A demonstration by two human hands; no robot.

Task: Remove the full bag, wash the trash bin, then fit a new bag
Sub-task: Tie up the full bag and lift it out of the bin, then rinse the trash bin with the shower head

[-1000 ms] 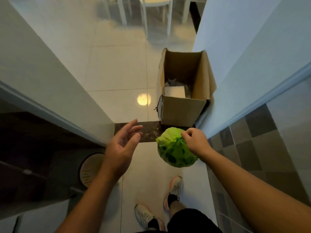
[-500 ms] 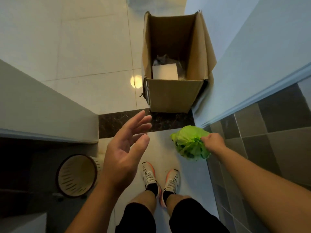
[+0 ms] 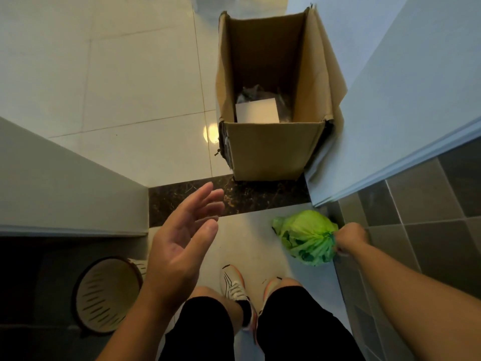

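Note:
A full green trash bag [image 3: 305, 237], tied at its top, hangs low by the tiled wall on the right, just inside the doorway. My right hand [image 3: 350, 238] grips its knotted neck. My left hand [image 3: 182, 238] floats palm-up in the middle with fingers spread and nothing in it. The round beige slotted trash bin [image 3: 105, 295] stands in the dark lower left, bagless, partly behind my left forearm.
A tall open cardboard box [image 3: 270, 149] with a white packet and plastic inside stands just past the dark stone threshold [image 3: 260, 198], against the right wall. A wall corner [image 3: 78, 194] juts in from the left. My feet in white shoes [image 3: 234, 285] stand below.
The view tilted down and closer to the box. My right hand lowered the green bag to the right, near the wall. My left hand stayed open and rose slightly.

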